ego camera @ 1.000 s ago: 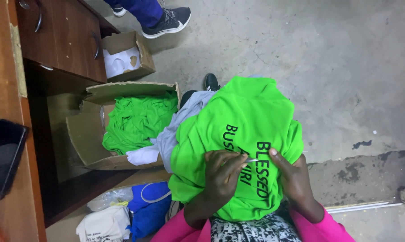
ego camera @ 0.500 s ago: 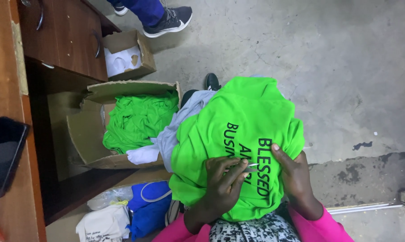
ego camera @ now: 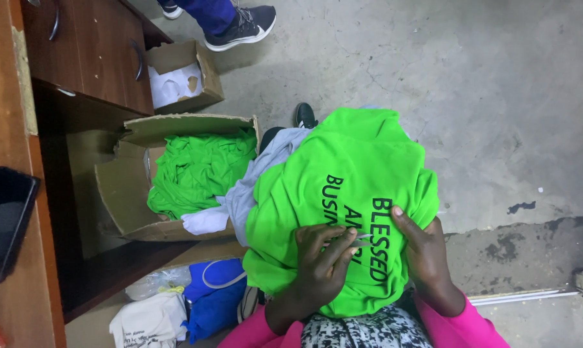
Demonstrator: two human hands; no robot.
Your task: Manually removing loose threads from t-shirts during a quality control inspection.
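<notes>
- Here, your lap carries a bright green shirt, bunched into a rounded heap with black block lettering printed across the upper face.
- Your left hand is curled closed around a small pair of scissors, the blades lying flat on the printed cloth; the tips are too small to tell whether they are biting a thread.
- Your right hand presses on the shirt just beside the scissors, thumb on the lettering and fingers wrapped over the fabric's right edge, pinching it.
- A pale grey garment spills from under the green shirt on its left side.
- Beside your knee stands an open cardboard box, with more green cloth piled in it.
- A smaller carton with white stuff inside sits further off against a dark wooden cabinet.
- Another person's dark shoe stands on the concrete floor at the top.
</notes>
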